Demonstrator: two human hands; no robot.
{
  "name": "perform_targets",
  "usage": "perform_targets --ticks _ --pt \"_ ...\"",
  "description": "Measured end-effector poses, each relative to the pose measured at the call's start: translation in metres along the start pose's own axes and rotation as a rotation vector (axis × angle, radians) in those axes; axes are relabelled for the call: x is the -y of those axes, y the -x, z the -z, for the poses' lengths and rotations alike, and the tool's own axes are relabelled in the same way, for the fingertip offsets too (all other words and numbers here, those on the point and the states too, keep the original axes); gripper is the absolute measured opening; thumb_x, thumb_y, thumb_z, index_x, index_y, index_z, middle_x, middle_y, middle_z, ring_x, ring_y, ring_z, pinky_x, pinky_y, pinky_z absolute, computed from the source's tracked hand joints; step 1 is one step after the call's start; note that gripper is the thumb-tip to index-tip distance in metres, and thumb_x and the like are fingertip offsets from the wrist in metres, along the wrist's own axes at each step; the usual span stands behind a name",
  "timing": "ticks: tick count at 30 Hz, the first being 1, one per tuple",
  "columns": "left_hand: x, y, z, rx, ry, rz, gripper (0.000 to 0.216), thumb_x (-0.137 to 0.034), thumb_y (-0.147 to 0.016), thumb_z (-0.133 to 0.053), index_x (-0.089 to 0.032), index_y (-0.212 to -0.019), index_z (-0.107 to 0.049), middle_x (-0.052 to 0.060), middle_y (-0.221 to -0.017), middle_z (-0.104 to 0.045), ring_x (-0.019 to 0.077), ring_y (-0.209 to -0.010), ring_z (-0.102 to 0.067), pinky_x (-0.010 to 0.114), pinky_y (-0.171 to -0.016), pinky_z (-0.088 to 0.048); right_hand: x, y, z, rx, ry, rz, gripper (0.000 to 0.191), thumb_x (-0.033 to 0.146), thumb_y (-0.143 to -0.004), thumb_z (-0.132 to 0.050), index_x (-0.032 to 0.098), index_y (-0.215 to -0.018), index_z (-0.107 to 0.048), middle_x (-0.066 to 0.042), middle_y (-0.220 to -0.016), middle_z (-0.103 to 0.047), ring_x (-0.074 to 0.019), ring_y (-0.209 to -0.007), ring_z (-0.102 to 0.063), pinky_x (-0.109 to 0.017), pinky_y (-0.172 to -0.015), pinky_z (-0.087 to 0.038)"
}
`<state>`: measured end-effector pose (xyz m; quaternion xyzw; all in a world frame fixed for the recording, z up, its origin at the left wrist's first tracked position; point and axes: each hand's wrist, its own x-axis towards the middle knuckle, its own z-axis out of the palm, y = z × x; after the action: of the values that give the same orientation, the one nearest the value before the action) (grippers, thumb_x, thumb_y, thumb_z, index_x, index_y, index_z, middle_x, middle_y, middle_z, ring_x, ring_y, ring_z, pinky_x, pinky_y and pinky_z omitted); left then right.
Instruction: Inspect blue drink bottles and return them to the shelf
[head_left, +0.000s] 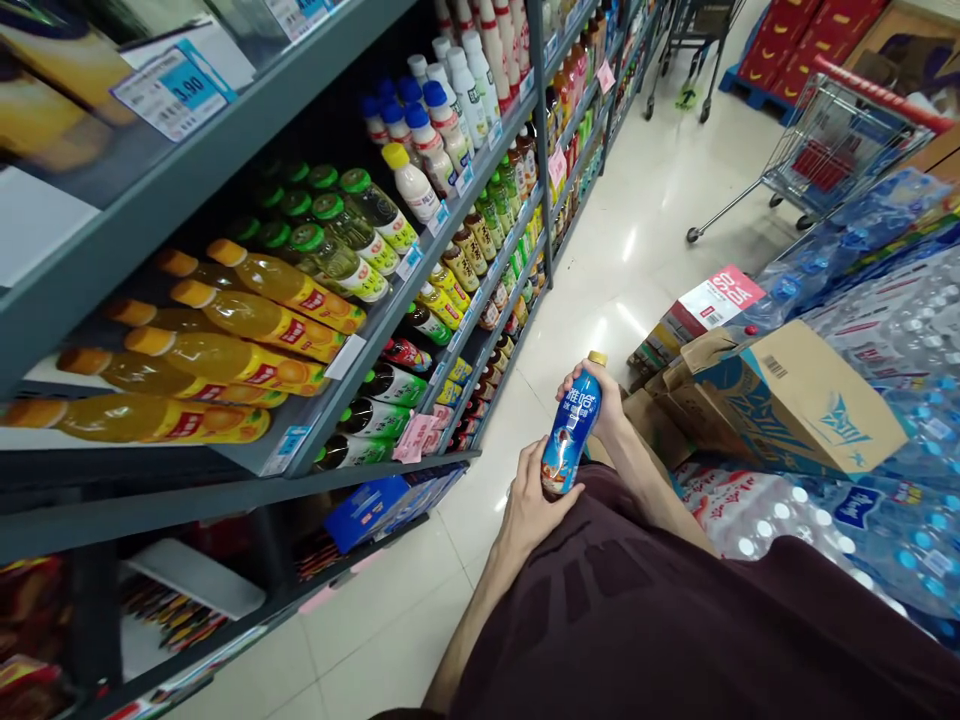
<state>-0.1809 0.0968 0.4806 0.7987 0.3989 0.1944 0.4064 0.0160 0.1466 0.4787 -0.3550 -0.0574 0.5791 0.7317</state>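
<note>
A blue drink bottle with a gold-yellow cap and white Chinese lettering is held between both hands in front of my dark shirt. It leans, with its cap toward the upper right. My left hand closes around the bottom end, thumb along its base. Around the upper part, just below the cap, my right hand is closed, its fingers partly hidden behind the bottle. The label faces up toward me.
Shelves to the left carry orange drink bottles, green-capped bottles and blue-capped bottles. On the right, a cardboard box lies among packs of bottled water. A shopping cart stands beyond on the tiled floor.
</note>
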Motion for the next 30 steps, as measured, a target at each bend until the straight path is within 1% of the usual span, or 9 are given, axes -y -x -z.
perform_targets --ticks 5,6,8,10,11,13,17,24,30 --pt "0.002 -0.006 0.0 -0.029 0.106 0.01 0.065 -0.033 -0.081 -0.072 -0.018 -0.139 -0.048 0.015 -0.127 -0.059 0.0289 -0.118 -0.062 0.042 -0.102 -0.052 0.003 0.004 0.003 0.013 -0.05 -0.034 0.022 0.04 -0.082 -0.068 0.019 -0.077 -0.062 0.0 -0.067 -0.068 -0.0168 -0.062 -0.066 -0.029 -0.063 -0.058" --pt "0.003 -0.006 -0.001 -0.004 0.193 0.048 0.063 -0.035 -0.08 -0.072 -0.018 -0.136 -0.051 0.014 -0.122 -0.063 0.0286 -0.112 -0.065 0.041 -0.096 -0.055 0.004 0.005 0.003 0.032 -0.066 -0.042 0.021 0.04 -0.082 -0.067 0.019 -0.079 -0.063 0.0 -0.068 -0.068 -0.0168 -0.063 -0.066 -0.03 -0.063 -0.059" --pt "0.005 -0.002 -0.003 0.094 0.466 0.161 0.061 -0.042 -0.081 -0.07 -0.016 -0.133 -0.051 0.011 -0.104 -0.07 0.0265 -0.092 -0.071 0.037 -0.077 -0.059 0.007 0.007 0.003 0.081 -0.09 -0.047 0.021 0.04 -0.082 -0.066 0.019 -0.081 -0.063 0.0 -0.07 -0.068 -0.0172 -0.064 -0.066 -0.031 -0.063 -0.059" --pt "0.007 0.003 -0.008 0.197 0.779 0.258 0.063 -0.051 -0.082 -0.065 -0.013 -0.13 -0.051 0.008 -0.087 -0.071 0.0239 -0.071 -0.071 0.032 -0.061 -0.057 0.008 0.008 0.004 0.14 -0.105 -0.045 0.022 0.042 -0.082 -0.064 0.02 -0.082 -0.063 -0.001 -0.07 -0.069 -0.0181 -0.064 -0.066 -0.032 -0.063 -0.06" --pt "0.008 0.006 -0.011 0.23 0.906 0.281 0.064 -0.054 -0.083 -0.063 -0.012 -0.128 -0.052 0.008 -0.082 -0.072 0.0235 -0.066 -0.071 0.032 -0.057 -0.056 0.008 0.008 0.005 0.167 -0.112 -0.047 0.023 0.043 -0.081 -0.064 0.02 -0.082 -0.063 -0.001 -0.069 -0.069 -0.0183 -0.064 -0.066 -0.033 -0.063 -0.06" --pt "0.011 0.011 -0.017 0.26 1.072 0.294 0.063 -0.057 -0.082 -0.062 -0.01 -0.124 -0.055 0.01 -0.083 -0.073 0.0241 -0.065 -0.071 0.032 -0.057 -0.055 0.006 0.01 0.005 0.206 -0.119 -0.064 0.025 0.045 -0.081 -0.063 0.019 -0.082 -0.062 -0.002 -0.069 -0.069 -0.0186 -0.063 -0.066 -0.034 -0.063 -0.06" --pt "0.015 0.013 -0.023 0.272 1.207 0.344 0.059 -0.056 -0.087 -0.059 -0.012 -0.126 -0.054 0.013 -0.093 -0.074 0.0241 -0.065 -0.072 0.034 -0.061 -0.057 -0.003 0.014 0.001 0.206 -0.097 -0.117 0.027 0.047 -0.082 -0.063 0.02 -0.081 -0.06 -0.001 -0.068 -0.069 -0.0188 -0.061 -0.066 -0.032 -0.06 -0.059" --pt "0.015 0.017 -0.026 0.297 1.327 0.435 0.06 -0.062 -0.09 -0.054 -0.009 -0.117 -0.059 0.016 -0.091 -0.075 0.0289 -0.076 -0.074 0.038 -0.069 -0.059 -0.015 0.024 -0.012 0.215 0.004 -0.268 0.039 0.055 -0.088 -0.059 0.017 -0.083 -0.061 -0.001 -0.066 -0.068 -0.0174 -0.059 -0.065 -0.029 -0.055 -0.056" --pt "0.014 0.022 -0.029 0.282 1.292 0.422 0.059 -0.061 -0.09 -0.057 -0.011 -0.121 -0.056 0.016 -0.095 -0.075 0.0299 -0.084 -0.075 0.039 -0.074 -0.059 -0.018 0.025 -0.011 0.221 0.036 -0.296 0.039 0.052 -0.097 -0.056 0.014 -0.093 -0.064 0.0 -0.078 -0.067 -0.0112 -0.062 -0.063 -0.027 -0.061 -0.055"
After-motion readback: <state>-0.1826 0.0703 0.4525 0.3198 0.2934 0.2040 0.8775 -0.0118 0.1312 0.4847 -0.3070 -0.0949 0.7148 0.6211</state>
